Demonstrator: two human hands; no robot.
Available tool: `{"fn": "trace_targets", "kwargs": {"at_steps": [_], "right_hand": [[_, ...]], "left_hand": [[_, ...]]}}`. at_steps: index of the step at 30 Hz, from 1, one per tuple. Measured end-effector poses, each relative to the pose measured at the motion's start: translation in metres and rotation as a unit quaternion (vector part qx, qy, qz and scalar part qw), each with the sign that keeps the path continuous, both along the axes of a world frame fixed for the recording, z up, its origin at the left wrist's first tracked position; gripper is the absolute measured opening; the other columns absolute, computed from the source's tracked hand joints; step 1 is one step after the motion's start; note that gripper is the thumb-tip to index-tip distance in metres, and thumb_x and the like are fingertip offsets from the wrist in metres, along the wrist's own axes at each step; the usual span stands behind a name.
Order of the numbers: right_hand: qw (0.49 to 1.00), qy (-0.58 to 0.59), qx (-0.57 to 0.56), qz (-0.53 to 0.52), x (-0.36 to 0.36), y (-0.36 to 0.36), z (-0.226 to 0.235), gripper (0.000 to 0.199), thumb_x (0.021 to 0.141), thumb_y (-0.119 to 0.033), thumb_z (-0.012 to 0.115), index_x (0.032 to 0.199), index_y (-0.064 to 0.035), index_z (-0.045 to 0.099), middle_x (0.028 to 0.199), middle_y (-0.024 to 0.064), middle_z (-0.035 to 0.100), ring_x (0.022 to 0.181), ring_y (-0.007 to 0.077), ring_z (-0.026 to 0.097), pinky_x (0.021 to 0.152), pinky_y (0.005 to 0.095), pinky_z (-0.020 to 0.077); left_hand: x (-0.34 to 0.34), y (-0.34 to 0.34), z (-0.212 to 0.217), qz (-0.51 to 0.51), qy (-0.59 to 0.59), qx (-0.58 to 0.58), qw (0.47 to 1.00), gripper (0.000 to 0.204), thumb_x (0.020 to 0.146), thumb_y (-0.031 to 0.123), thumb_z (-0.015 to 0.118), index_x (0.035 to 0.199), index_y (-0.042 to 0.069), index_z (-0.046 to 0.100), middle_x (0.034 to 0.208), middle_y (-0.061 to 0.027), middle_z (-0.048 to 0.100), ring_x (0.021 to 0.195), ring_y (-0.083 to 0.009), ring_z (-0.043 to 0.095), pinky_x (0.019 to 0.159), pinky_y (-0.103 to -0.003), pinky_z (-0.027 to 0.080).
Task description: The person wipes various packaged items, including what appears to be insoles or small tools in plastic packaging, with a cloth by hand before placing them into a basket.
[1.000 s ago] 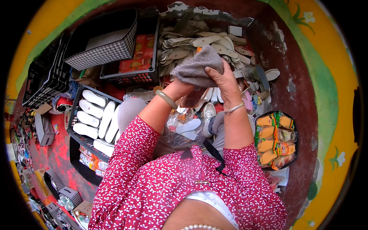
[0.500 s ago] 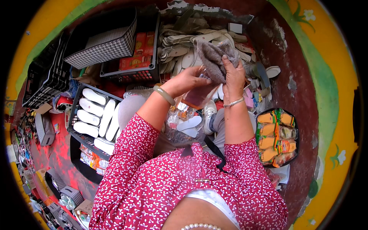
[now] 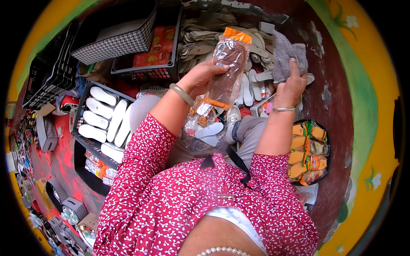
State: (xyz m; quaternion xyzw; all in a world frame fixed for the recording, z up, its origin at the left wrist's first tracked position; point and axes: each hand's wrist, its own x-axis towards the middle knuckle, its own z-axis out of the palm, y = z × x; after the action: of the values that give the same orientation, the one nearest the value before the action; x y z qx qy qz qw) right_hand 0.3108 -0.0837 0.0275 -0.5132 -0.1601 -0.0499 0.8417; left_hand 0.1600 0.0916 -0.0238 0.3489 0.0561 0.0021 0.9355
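My left hand (image 3: pixel 201 78) grips the side of a clear plastic package (image 3: pixel 232 55) with a flat brown insole-like piece inside and orange bands at top and bottom. The thumb lies across its front. Off to the right, my right hand (image 3: pixel 291 90) is closed on a fuzzy grey cloth (image 3: pixel 283 54), held up apart from the package. Behind the package is a pile of pale insoles (image 3: pixel 196 46). Below it, a white insole pair (image 3: pixel 209 130) lies among clear plastic wrappers near my lap.
At left, a dark crate (image 3: pixel 79 137) holds rows of white insoles. A black crate (image 3: pixel 171 59) with red boxes stands beyond, beside a checked fabric bin (image 3: pixel 117 47). To the right is a black tray (image 3: pixel 327 164) of yellow packaged insoles, next to the maroon wall (image 3: pixel 337 98).
My hands have moved apart. The grey cloth has gone right with my right hand, away from the package. The package is now raised upright in my left hand, its front showing.
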Motion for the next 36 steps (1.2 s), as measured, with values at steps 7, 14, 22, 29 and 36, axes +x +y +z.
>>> {"fn": "trace_targets", "kwargs": {"at_steps": [7, 14, 22, 29, 36], "right_hand": [[0.799, -0.395, -0.436, 0.127, -0.062, 0.044, -0.027, 0.047, 0.077, 0.007, 0.055, 0.122, -0.0066, 0.054, 0.118, 0.0110, 0.059, 0.107, 0.0203, 0.057, 0.093, 0.0302, 0.0432], [0.943, 0.026, -0.220, 0.250, -0.042, 0.027, -0.003, 0.030, 0.080, 0.005, 0.050, 0.107, 0.0021, 0.062, 0.098, 0.0104, 0.064, 0.094, 0.0169, 0.060, 0.086, 0.0294, 0.0477], [0.957, 0.173, 0.022, 0.231, -0.018, 0.003, -0.001, 0.038, 0.088, -0.022, 0.061, 0.114, 0.0041, 0.053, 0.111, 0.0102, 0.060, 0.102, 0.0211, 0.058, 0.090, 0.0332, 0.0460], [0.914, 0.140, -0.123, 0.360, -0.062, 0.039, -0.016, 0.047, 0.090, -0.019, 0.059, 0.128, 0.0034, 0.045, 0.120, 0.0111, 0.056, 0.112, 0.0189, 0.052, 0.097, 0.0281, 0.0375], [0.909, 0.093, -0.204, 0.352, -0.072, 0.046, -0.028, 0.053, 0.082, -0.017, 0.070, 0.125, 0.0027, 0.047, 0.113, 0.0086, 0.058, 0.102, 0.0155, 0.055, 0.088, 0.0269, 0.0436]], "left_hand": [[0.003, -0.003, -0.002, 0.043, 0.065, -0.056, 0.995, 0.031, 0.095, 0.020, 0.046, 0.118, 0.000, 0.051, 0.107, -0.0125, 0.061, 0.091, -0.0225, 0.063, 0.078, -0.039, 0.055], [0.009, 0.014, -0.016, 0.118, 0.088, -0.109, 0.983, 0.037, 0.098, 0.025, 0.034, 0.120, -0.003, 0.045, 0.107, -0.0182, 0.059, 0.097, -0.0321, 0.061, 0.087, -0.049, 0.050], [-0.001, 0.010, 0.013, 0.181, -0.074, -0.072, 0.978, 0.037, 0.082, 0.003, 0.058, 0.115, 0.004, 0.044, 0.100, -0.0094, 0.056, 0.093, -0.0270, 0.058, 0.090, -0.051, 0.046], [-0.002, 0.005, 0.012, 0.193, -0.135, -0.032, 0.971, 0.065, 0.070, -0.016, 0.053, 0.129, 0.006, 0.036, 0.118, -0.0119, 0.054, 0.108, -0.0269, 0.055, 0.096, -0.040, 0.045], [-0.006, 0.002, 0.015, 0.151, -0.123, -0.004, 0.981, 0.059, 0.071, -0.013, 0.054, 0.127, 0.003, 0.042, 0.118, -0.0105, 0.055, 0.109, -0.0234, 0.055, 0.096, -0.036, 0.042]]}}
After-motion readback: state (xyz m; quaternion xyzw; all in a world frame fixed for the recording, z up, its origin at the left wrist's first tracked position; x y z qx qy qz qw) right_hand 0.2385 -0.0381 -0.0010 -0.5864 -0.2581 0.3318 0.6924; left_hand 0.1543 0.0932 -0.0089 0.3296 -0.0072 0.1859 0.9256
